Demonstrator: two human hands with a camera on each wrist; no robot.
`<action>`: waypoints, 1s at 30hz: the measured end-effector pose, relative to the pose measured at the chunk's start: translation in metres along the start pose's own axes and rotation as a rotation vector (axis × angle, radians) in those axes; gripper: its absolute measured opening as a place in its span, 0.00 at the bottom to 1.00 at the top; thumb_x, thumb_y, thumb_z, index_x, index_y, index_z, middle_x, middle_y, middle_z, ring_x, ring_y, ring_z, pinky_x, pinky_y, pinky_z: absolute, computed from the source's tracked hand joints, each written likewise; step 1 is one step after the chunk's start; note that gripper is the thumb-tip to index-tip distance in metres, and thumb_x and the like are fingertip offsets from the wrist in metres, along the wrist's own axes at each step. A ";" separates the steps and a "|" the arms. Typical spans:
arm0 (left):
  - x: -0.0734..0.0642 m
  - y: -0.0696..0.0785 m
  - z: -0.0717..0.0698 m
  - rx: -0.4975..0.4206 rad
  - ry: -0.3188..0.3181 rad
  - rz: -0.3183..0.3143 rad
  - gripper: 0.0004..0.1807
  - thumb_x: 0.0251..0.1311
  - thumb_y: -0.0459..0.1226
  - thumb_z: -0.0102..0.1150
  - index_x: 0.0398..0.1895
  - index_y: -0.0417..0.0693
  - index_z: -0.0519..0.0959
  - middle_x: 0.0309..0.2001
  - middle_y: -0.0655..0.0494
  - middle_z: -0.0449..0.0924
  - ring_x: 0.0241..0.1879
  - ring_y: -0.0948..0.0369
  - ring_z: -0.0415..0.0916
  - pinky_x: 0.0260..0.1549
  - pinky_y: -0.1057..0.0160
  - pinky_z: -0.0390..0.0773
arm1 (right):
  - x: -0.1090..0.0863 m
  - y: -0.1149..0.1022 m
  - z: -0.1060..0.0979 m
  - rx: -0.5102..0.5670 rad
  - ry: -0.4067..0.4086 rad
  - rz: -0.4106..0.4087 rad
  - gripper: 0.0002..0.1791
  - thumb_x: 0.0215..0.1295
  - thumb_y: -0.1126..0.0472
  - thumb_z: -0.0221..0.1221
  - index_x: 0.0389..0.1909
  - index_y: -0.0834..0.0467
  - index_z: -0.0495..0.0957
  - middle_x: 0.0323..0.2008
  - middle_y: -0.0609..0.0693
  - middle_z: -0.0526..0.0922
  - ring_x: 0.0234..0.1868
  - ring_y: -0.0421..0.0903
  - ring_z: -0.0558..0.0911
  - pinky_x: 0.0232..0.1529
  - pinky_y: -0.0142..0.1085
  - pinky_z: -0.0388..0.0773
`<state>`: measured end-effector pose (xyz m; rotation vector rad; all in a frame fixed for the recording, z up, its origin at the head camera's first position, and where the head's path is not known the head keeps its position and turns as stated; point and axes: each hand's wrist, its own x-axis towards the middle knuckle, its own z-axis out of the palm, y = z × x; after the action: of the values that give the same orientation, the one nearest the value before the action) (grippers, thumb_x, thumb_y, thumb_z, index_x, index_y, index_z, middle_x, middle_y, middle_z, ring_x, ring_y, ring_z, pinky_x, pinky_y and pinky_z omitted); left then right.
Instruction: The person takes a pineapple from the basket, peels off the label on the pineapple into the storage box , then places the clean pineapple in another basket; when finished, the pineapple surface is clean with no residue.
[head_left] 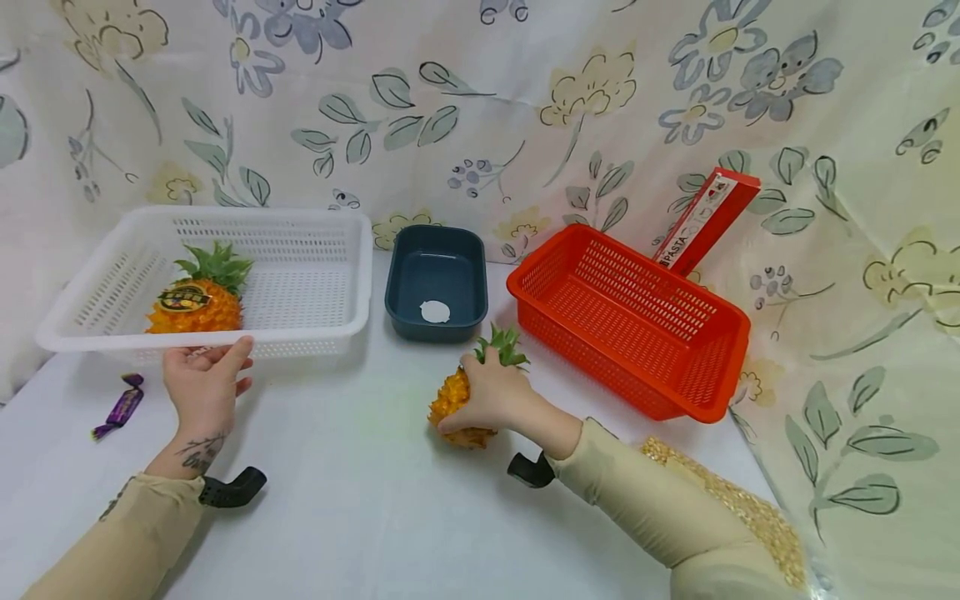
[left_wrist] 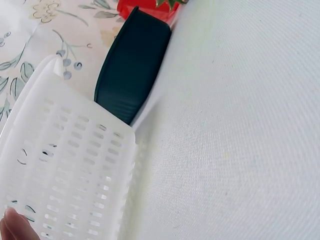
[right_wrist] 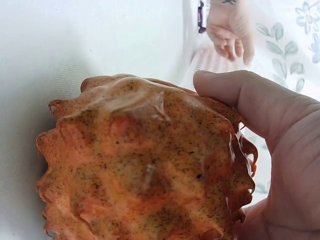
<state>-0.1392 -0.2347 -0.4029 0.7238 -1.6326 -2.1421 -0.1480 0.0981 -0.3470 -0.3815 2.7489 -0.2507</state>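
My right hand (head_left: 498, 396) grips a small orange pineapple (head_left: 452, 398) with green leaves, on the white cloth in front of the dark blue tray. In the right wrist view the thumb lies along the side of the pineapple (right_wrist: 150, 165); the fingers on its far side are hidden. My left hand (head_left: 206, 387) holds the front rim of a white plastic basket (head_left: 307, 340), with the thumb at the edge. Inside that basket lies another pineapple (head_left: 206, 300) with a dark label. The left wrist view shows the basket's slotted wall (left_wrist: 75, 150) and one fingertip.
A dark blue tray (head_left: 437, 329) with a white patch stands between the white basket and a red basket (head_left: 630, 333). A red pasta box (head_left: 708, 221) leans behind the red basket. A purple-wrapped candy (head_left: 120, 408) lies at left, a bag of pale grains (head_left: 735, 508) at right.
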 end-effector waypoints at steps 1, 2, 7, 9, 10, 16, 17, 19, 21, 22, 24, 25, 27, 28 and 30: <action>0.000 0.000 0.000 0.002 -0.001 -0.001 0.36 0.40 0.45 0.72 0.49 0.58 0.58 0.29 0.62 0.79 0.20 0.68 0.76 0.13 0.71 0.75 | 0.000 0.000 0.000 0.001 0.000 0.001 0.50 0.37 0.32 0.66 0.61 0.54 0.63 0.52 0.58 0.66 0.40 0.53 0.72 0.38 0.45 0.75; 0.000 0.000 0.000 0.004 -0.001 -0.003 0.36 0.40 0.45 0.72 0.48 0.58 0.58 0.29 0.62 0.79 0.20 0.68 0.76 0.13 0.71 0.75 | 0.000 0.000 0.000 0.002 0.000 0.001 0.49 0.37 0.33 0.66 0.60 0.54 0.64 0.51 0.58 0.66 0.40 0.52 0.72 0.37 0.45 0.74; 0.000 -0.001 0.000 0.005 0.006 -0.001 0.36 0.40 0.45 0.72 0.49 0.58 0.58 0.29 0.62 0.79 0.20 0.68 0.76 0.13 0.71 0.75 | -0.002 0.002 0.000 0.010 0.007 0.011 0.47 0.37 0.35 0.67 0.58 0.53 0.65 0.50 0.56 0.67 0.40 0.53 0.71 0.36 0.43 0.73; 0.000 -0.002 0.001 0.001 0.011 0.003 0.36 0.40 0.45 0.72 0.50 0.57 0.58 0.29 0.62 0.79 0.20 0.68 0.76 0.12 0.70 0.75 | -0.004 0.002 -0.001 0.014 0.008 0.011 0.46 0.37 0.36 0.67 0.58 0.53 0.65 0.49 0.56 0.66 0.40 0.52 0.71 0.35 0.42 0.73; 0.000 -0.002 0.001 0.000 0.013 0.004 0.37 0.40 0.45 0.72 0.50 0.57 0.59 0.29 0.62 0.79 0.20 0.68 0.76 0.12 0.70 0.75 | -0.005 0.003 -0.002 0.019 0.008 0.010 0.46 0.37 0.36 0.67 0.58 0.53 0.65 0.49 0.55 0.67 0.40 0.52 0.71 0.35 0.42 0.73; -0.001 -0.002 0.002 0.003 0.014 0.007 0.35 0.40 0.45 0.72 0.48 0.57 0.59 0.29 0.62 0.79 0.20 0.67 0.76 0.12 0.71 0.75 | -0.017 0.002 -0.014 0.029 0.004 -0.010 0.44 0.36 0.38 0.68 0.55 0.52 0.65 0.46 0.54 0.67 0.37 0.49 0.71 0.31 0.40 0.73; -0.001 -0.002 0.002 0.001 0.013 0.007 0.35 0.40 0.45 0.72 0.48 0.57 0.59 0.29 0.62 0.79 0.20 0.67 0.76 0.12 0.71 0.75 | -0.020 0.001 -0.016 0.023 0.004 -0.016 0.44 0.36 0.38 0.68 0.55 0.52 0.66 0.46 0.53 0.67 0.37 0.49 0.72 0.31 0.40 0.73; -0.001 -0.002 0.002 -0.002 0.011 0.010 0.35 0.41 0.44 0.72 0.48 0.57 0.59 0.29 0.62 0.79 0.20 0.67 0.76 0.12 0.71 0.75 | -0.024 0.001 -0.022 0.014 0.003 -0.030 0.44 0.36 0.39 0.68 0.55 0.52 0.65 0.48 0.53 0.67 0.38 0.49 0.72 0.31 0.39 0.74; -0.001 -0.002 0.002 -0.011 0.010 0.016 0.34 0.41 0.44 0.72 0.48 0.57 0.59 0.28 0.62 0.79 0.19 0.67 0.76 0.12 0.71 0.74 | -0.028 0.001 -0.029 -0.014 0.007 -0.050 0.44 0.36 0.38 0.67 0.56 0.51 0.65 0.49 0.53 0.66 0.38 0.48 0.71 0.32 0.38 0.74; -0.001 -0.002 0.002 -0.015 0.009 0.017 0.34 0.42 0.43 0.72 0.48 0.57 0.59 0.28 0.62 0.79 0.19 0.67 0.76 0.12 0.71 0.74 | -0.030 0.001 -0.033 -0.031 0.010 -0.058 0.44 0.36 0.38 0.67 0.57 0.51 0.65 0.50 0.53 0.66 0.39 0.49 0.71 0.32 0.37 0.74; 0.000 -0.003 0.003 -0.026 0.011 0.041 0.34 0.43 0.41 0.72 0.49 0.55 0.59 0.27 0.62 0.79 0.18 0.67 0.76 0.10 0.70 0.74 | -0.033 0.001 -0.042 -0.053 0.015 -0.073 0.44 0.36 0.38 0.67 0.57 0.50 0.64 0.51 0.52 0.66 0.40 0.49 0.71 0.33 0.37 0.74; 0.000 -0.003 0.003 -0.029 0.012 0.052 0.33 0.43 0.40 0.72 0.49 0.55 0.60 0.26 0.62 0.79 0.18 0.67 0.76 0.10 0.70 0.73 | -0.034 0.002 -0.048 -0.059 0.016 -0.079 0.44 0.36 0.38 0.67 0.57 0.50 0.64 0.52 0.52 0.66 0.40 0.49 0.71 0.32 0.37 0.74; 0.001 -0.003 0.003 -0.033 0.014 0.070 0.33 0.44 0.38 0.71 0.49 0.54 0.60 0.25 0.62 0.79 0.17 0.68 0.76 0.09 0.71 0.73 | -0.037 0.003 -0.059 -0.057 0.021 -0.085 0.44 0.36 0.39 0.67 0.57 0.49 0.64 0.52 0.51 0.65 0.41 0.49 0.71 0.32 0.37 0.74; 0.001 -0.004 0.003 -0.029 0.015 0.080 0.33 0.44 0.38 0.71 0.50 0.53 0.60 0.25 0.63 0.79 0.17 0.68 0.76 0.09 0.71 0.73 | -0.039 0.005 -0.065 -0.048 0.024 -0.087 0.44 0.36 0.40 0.67 0.57 0.49 0.64 0.52 0.50 0.65 0.41 0.49 0.71 0.32 0.37 0.74; 0.002 -0.004 0.003 -0.022 0.015 0.091 0.33 0.44 0.38 0.71 0.50 0.53 0.60 0.24 0.63 0.79 0.17 0.68 0.76 0.09 0.71 0.73 | -0.040 0.012 -0.077 -0.017 0.031 -0.091 0.43 0.36 0.41 0.67 0.56 0.49 0.64 0.52 0.50 0.65 0.42 0.48 0.72 0.32 0.37 0.75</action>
<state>-0.1424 -0.2318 -0.4063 0.6448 -1.5999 -2.0831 -0.1427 0.1306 -0.2653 -0.5119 2.7696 -0.2589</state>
